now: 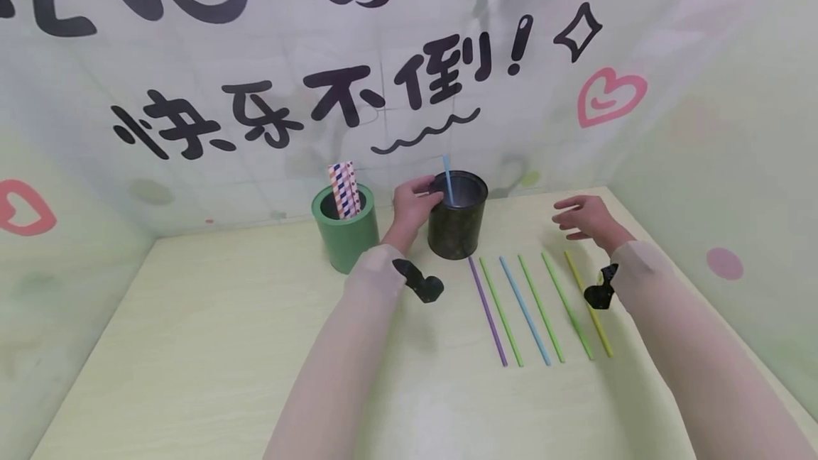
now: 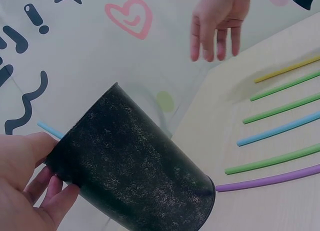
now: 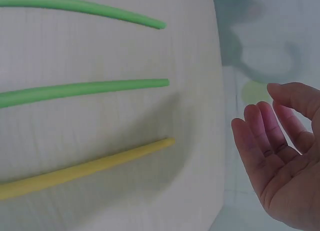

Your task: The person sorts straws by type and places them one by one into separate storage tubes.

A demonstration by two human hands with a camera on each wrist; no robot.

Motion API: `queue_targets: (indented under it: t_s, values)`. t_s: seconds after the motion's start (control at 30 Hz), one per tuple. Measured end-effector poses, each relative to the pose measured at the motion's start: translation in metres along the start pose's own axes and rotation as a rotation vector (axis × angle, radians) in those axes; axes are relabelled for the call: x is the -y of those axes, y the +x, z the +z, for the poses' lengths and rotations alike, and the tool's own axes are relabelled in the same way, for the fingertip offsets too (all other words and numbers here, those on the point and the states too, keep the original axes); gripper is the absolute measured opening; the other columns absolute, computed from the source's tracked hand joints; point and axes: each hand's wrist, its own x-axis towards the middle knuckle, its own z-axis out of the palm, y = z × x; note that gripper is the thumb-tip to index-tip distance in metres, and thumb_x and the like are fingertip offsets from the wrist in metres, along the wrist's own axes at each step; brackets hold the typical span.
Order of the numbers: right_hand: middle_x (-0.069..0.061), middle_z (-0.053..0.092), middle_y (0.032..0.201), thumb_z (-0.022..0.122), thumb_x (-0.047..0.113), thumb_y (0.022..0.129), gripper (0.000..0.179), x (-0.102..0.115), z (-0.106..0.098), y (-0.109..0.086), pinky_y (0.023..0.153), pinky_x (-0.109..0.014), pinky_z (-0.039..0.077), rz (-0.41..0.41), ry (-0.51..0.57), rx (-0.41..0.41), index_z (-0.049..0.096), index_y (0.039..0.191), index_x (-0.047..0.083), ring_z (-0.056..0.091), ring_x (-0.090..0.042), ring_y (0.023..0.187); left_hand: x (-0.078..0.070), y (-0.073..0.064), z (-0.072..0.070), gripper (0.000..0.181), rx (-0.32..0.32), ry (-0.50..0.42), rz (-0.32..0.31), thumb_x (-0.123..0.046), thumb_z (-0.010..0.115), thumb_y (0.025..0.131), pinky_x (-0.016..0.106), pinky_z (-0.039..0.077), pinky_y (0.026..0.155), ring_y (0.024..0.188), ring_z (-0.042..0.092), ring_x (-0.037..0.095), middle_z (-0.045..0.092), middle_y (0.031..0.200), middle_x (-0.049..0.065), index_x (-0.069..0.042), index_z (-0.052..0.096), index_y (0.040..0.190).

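My left hand [image 1: 414, 206] is at the left rim of a black can [image 1: 455, 229], pinching it with the thumb at the rim and the fingers against the outside, as the left wrist view shows. A blue straw [image 1: 448, 179] leans inside the can and pokes above its rim. My right hand [image 1: 589, 218] hovers over the far right of the table with relaxed fingers and nothing in them. Below it lies a yellow straw [image 1: 578, 275], and green straws [image 3: 90, 88] lie beside that one. Another blue straw [image 1: 525, 311] and a purple straw [image 1: 488, 314] continue the row.
Left of my left hand stands a green cup [image 1: 348, 243] holding several patterned paper straws [image 1: 345, 190]. The pale wooden table [image 1: 211, 346] meets a printed wall sheet [image 1: 268, 169] at the back. Another sheet [image 1: 722, 162] borders the right side.
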Motion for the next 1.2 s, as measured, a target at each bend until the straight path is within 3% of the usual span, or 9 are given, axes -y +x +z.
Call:
queue_targets:
  t_s: [0.17, 0.43, 0.67, 0.87, 1.2]
  values:
    - [-0.008, 0.061, 0.102, 0.056, 0.013, 0.091, 0.050, -0.024, -0.002, -0.008, 0.081, -0.040, 0.053, 0.048, 0.026, 0.016, 0.038, 0.132, -0.010, 0.057, -0.033, 0.101, -0.001, 0.001, 0.000, 0.038, 0.001, -0.001, 0.001, -0.001, 0.066, 0.080, 0.027, 0.051, 0.083, 0.100, 0.060, 0.026, 0.061, 0.111, 0.017, -0.002, 0.061, 0.118]
    - [-0.005, 0.060, 0.095, 0.057, 0.012, 0.089, 0.050, -0.051, 0.000, -0.016, 0.073, -0.030, 0.055, 0.124, 0.049, 0.012, 0.039, 0.130, -0.012, 0.060, -0.010, 0.076, 0.000, 0.001, 0.000, 0.038, 0.001, -0.017, 0.010, 0.000, 0.065, 0.080, 0.027, 0.051, 0.082, 0.100, 0.060, 0.027, 0.061, 0.110, 0.017, -0.001, 0.061, 0.118]
    - [0.002, 0.058, 0.078, 0.060, 0.012, 0.088, 0.048, -0.067, 0.003, -0.013, 0.059, -0.023, 0.052, 0.183, 0.011, -0.010, 0.043, 0.127, -0.011, 0.056, -0.006, 0.064, 0.001, 0.001, -0.001, 0.038, 0.007, -0.026, 0.009, 0.000, 0.065, 0.081, 0.027, 0.051, 0.084, 0.101, 0.060, 0.027, 0.061, 0.111, 0.017, -0.001, 0.060, 0.118]
    - [0.000, 0.056, 0.079, 0.062, 0.013, 0.086, 0.047, -0.072, 0.009, -0.012, 0.056, -0.024, 0.051, 0.180, -0.010, -0.030, 0.047, 0.124, -0.010, 0.052, -0.008, 0.063, 0.002, 0.001, 0.000, 0.038, 0.005, -0.025, 0.004, 0.000, 0.066, 0.080, 0.027, 0.051, 0.083, 0.101, 0.060, 0.027, 0.061, 0.112, 0.017, -0.001, 0.061, 0.118]
    - [-0.003, 0.059, 0.079, 0.070, 0.015, 0.078, 0.043, -0.079, 0.007, -0.011, 0.055, -0.026, 0.051, 0.134, 0.027, 0.009, 0.056, 0.112, -0.007, 0.052, -0.011, 0.062, 0.002, 0.001, 0.002, 0.038, 0.001, -0.020, -0.001, 0.000, 0.066, 0.080, 0.028, 0.051, 0.083, 0.101, 0.060, 0.027, 0.061, 0.112, 0.017, -0.002, 0.061, 0.118]
